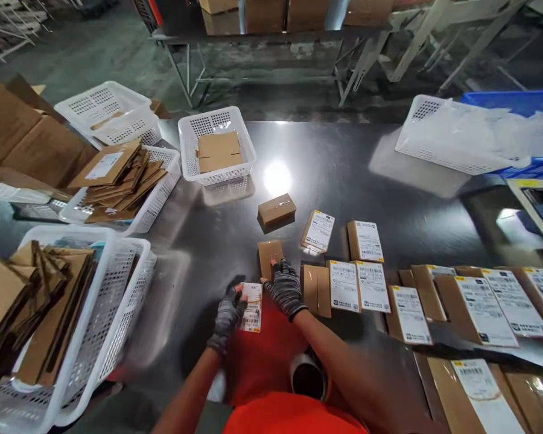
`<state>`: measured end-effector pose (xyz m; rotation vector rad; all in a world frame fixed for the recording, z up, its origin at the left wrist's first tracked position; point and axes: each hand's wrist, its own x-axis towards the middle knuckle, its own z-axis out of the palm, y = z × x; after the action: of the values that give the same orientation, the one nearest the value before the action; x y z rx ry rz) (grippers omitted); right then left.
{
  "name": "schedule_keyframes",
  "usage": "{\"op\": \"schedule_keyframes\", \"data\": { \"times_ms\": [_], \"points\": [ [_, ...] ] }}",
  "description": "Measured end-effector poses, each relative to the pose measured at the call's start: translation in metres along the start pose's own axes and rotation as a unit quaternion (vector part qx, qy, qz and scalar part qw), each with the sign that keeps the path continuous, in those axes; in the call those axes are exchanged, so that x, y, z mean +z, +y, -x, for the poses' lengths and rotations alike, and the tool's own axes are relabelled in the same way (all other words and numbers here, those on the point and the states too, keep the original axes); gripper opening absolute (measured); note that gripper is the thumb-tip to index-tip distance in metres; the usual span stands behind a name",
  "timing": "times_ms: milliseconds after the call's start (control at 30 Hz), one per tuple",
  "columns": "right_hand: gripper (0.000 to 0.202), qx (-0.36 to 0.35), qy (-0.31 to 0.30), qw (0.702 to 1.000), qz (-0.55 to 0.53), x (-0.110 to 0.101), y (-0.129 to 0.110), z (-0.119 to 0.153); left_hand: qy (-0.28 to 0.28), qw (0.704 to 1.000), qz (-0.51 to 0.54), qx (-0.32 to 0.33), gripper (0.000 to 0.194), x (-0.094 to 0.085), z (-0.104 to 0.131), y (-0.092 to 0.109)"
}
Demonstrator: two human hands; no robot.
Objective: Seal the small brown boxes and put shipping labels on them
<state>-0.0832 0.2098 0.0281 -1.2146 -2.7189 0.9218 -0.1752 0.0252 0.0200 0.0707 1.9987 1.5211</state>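
Label sheet: you hold a small printed label [252, 307] at the near edge of the desk [389, 181], just in front of your body; it faces up and shows a barcode and an orange corner.
Left hand: your gloved left hand [227, 313] has its grip closed on the label's left edge, fingers pinching it.
Right hand: your gloved right hand [284, 287] lies palm down, fingers spread and not closed on anything; its fingertips touch the near edge of a small brown box [269, 255], and its thumb side is just beside the label's top right corner.
Small brown box: unlabelled, flat on the desk directly beyond your right hand.
Second brown box: another plain taped box [276, 209] sits farther back, apart from the first.
Labelled parcels: a row of boxes with white labels [357, 283] runs to your right; two more labelled boxes [341, 236] lie behind that row.
Larger parcels: bigger labelled cartons [484, 307] fill the right edge.
Centre basket: a white basket [194, 160] beyond the boxes holds one flat piece of cardboard.
Left baskets: white baskets [127, 271] at your left hold stacks of flattened cardboard.
Far right: a white basket [416, 144] with clear plastic bags rests against a blue crate [516, 99].
Near body: a dark roll [308, 377] sits below your right forearm; what kind I cannot tell.
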Motion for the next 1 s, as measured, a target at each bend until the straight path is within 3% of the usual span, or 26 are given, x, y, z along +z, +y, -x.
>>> {"op": "schedule_keyframes", "data": {
  "times_ms": [67, 133, 200, 267, 367, 467, 567, 667, 833, 1000],
  "points": [
    [0.071, 0.001, -0.020, 1.000, 0.011, -0.003, -0.006, 0.000, 0.031, 0.994, -0.079, 0.069, 0.058, 0.012, -0.038, 0.039],
    [0.073, 0.004, -0.045, 0.999, 0.019, -0.006, -0.012, 0.000, 0.021, 0.978, -0.167, 0.126, 0.061, 0.038, -0.075, 0.087],
    [0.075, 0.006, -0.057, 0.998, 0.023, -0.009, -0.016, 0.002, -0.025, 0.932, -0.311, 0.184, 0.077, 0.074, -0.104, 0.135],
    [0.075, 0.015, -0.049, 0.999, 0.015, -0.009, -0.015, 0.011, -0.074, 0.868, -0.445, 0.207, 0.092, 0.111, -0.125, 0.177],
    [0.059, 0.041, -0.036, 0.998, -0.037, -0.002, 0.000, 0.035, -0.105, 0.787, -0.564, 0.225, 0.117, 0.151, -0.146, 0.217],
    [0.054, 0.056, 0.017, 0.993, -0.103, 0.010, 0.031, 0.065, -0.145, 0.743, -0.619, 0.209, 0.122, 0.163, -0.164, 0.232],
    [0.067, 0.097, 0.099, 0.984, -0.110, 0.016, 0.066, 0.084, -0.153, 0.733, -0.640, 0.175, 0.112, 0.155, -0.177, 0.231],
    [0.078, 0.156, 0.100, 0.978, -0.099, 0.012, 0.089, 0.081, -0.097, 0.757, -0.634, 0.122, 0.109, 0.131, -0.179, 0.224],
    [0.084, 0.121, 0.074, 0.985, -0.095, 0.003, 0.084, 0.055, -0.006, 0.779, -0.625, 0.054, 0.105, 0.058, -0.146, 0.191],
    [0.088, 0.127, 0.083, 0.977, -0.149, -0.008, 0.080, 0.043, 0.058, 0.800, -0.596, -0.022, 0.102, -0.020, -0.085, 0.130]
  ]
}}
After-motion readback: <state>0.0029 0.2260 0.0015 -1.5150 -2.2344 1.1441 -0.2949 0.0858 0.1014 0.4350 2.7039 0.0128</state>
